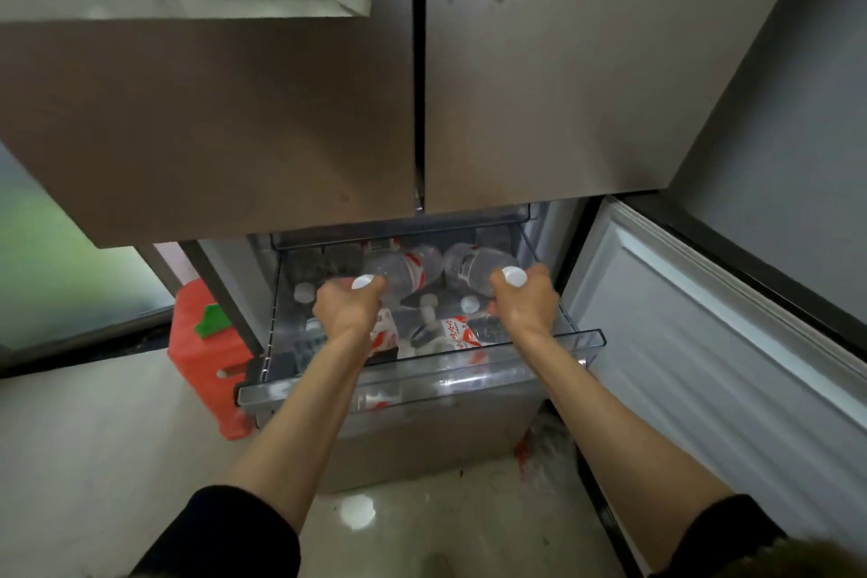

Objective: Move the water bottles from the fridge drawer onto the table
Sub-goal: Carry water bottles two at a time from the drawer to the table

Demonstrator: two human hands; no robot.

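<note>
The clear plastic fridge drawer [422, 383] stood pulled out below the closed upper doors — its front rim facing the person. Several water bottles [457, 333] with white caps and red-and-white labels lay on their sides inside it, crowded against one another. The pale floor [94, 460] carried the fridge and, just left of the drawer, a red stool [201, 361] — a green piece lay on top of that.

A red plastic stool [206, 352] with a green piece [213, 321] on its top stands on the pale glossy floor [108, 446] just left of the fridge, whose two brown upper doors [539, 75] are shut; a lower door [732, 343] hangs open at right, showing its white ribbed inner lining.
</note>
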